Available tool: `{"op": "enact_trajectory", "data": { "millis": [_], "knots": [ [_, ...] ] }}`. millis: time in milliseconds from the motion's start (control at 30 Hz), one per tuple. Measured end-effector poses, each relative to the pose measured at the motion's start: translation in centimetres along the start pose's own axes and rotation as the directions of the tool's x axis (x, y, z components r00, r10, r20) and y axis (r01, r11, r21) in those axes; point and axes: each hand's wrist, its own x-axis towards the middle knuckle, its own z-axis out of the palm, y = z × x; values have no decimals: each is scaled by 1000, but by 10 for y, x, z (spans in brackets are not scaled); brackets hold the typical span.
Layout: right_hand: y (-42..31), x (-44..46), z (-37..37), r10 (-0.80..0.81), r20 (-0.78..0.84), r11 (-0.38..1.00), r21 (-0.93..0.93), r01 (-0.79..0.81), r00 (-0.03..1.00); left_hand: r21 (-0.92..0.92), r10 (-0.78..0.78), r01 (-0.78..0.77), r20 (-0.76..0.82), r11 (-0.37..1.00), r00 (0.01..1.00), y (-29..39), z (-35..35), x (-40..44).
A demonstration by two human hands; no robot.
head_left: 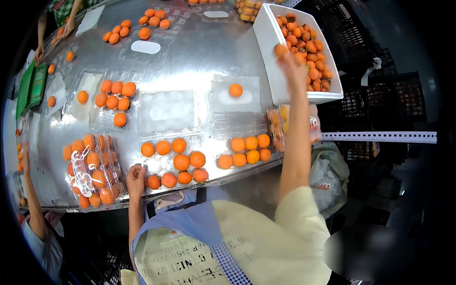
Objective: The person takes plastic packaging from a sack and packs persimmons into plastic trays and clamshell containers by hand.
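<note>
The right hand point(293, 71), upper right, grips a fruit point(280, 50) at the box rim point(267, 50); the left hand point(136, 180), lower left, curls, grip unclear; the metal table point(209, 52) shines between.

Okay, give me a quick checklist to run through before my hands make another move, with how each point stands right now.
1. Right hand has a fruit: ok, one shows at the fingertips.
2. Grip on it is firm: cannot tell, the hand is blurred.
3. Right hand is clear of the box: not ok, it is over the box's near side.
4. Left hand is at the front tray: ok, by its left edge; whether it presses on it is unclear.
5. Front tray is full: not ok, there is a gap in the middle row.
6. Box has fruit left: ok, plenty inside.
</note>
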Motion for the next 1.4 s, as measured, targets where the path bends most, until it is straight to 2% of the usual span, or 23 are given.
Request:
{"op": "enact_trajectory", "data": {
  "millis": [67,133,167,233,300,367,433,500,633,833,867,900,933,1000,1033,1067,1133,1200,1267,1333,1400],
  "knots": [
    [-18,40,-9,-82,-126,992,84,93,989,-12,-6,6,-17,1000,1000,2,1,-1],
    [-24,16,9,-169,-35,984,46,171,985,39,56,-55,-33,998,998,-12,0,5],
    [-18,-5,21,-164,72,986,23,163,984,58,69,-67,-38,996,997,-17,-3,6],
    [8,-56,41,-17,343,988,-141,69,939,75,52,-47,-57,996,997,-8,2,3],
    [52,-100,52,121,576,899,-410,157,808,67,15,-9,-78,998,997,5,7,-1],
    [63,-155,64,223,685,808,-528,262,693,71,25,-18,-96,997,995,1,10,2],
    [62,-197,72,266,729,824,-512,243,631,82,33,-24,-110,996,993,-1,13,3],
    [62,-224,75,243,753,773,-532,347,612,101,25,-13,-122,995,992,5,17,1],
    [71,-250,83,93,795,579,-533,617,599,120,53,-35,-153,992,987,5,24,2],
    [77,-250,86,114,841,519,-505,690,529,103,137,-114,-254,988,957,-7,31,1],
    [78,-248,85,110,840,551,-496,671,531,90,145,-125,-275,988,950,-6,32,0],
    [79,-245,82,107,840,581,-487,652,532,69,82,-68,-241,995,967,0,30,-2],
    [80,-241,79,105,840,611,-477,632,532,127,158,-123,-320,984,934,5,33,-9],
    [79,-235,71,257,798,838,-465,286,546,259,310,-210,-454,943,835,23,42,-25],
    [78,-232,68,336,780,892,-443,86,528,426,434,-233,-468,874,770,34,44,-33],
    [75,-231,65,339,804,934,-351,-71,489,303,375,-259,-438,917,817,47,50,-43],
    [68,-230,58,326,850,908,-160,-387,415,40,272,-275,-345,961,899,87,73,-69],
    [61,-235,54,262,881,878,-48,-477,394,-275,308,-315,-70,908,949,106,97,-85],
    [52,-239,49,255,898,801,13,-598,360,-93,471,-463,89,881,878,126,117,-99],
    [41,-243,44,299,906,674,22,-738,300,-93,518,-509,189,855,834,140,131,-106],
    [35,-249,43,322,886,636,60,-769,335,-134,524,-507,247,851,815,144,140,-107]
  ]
}}
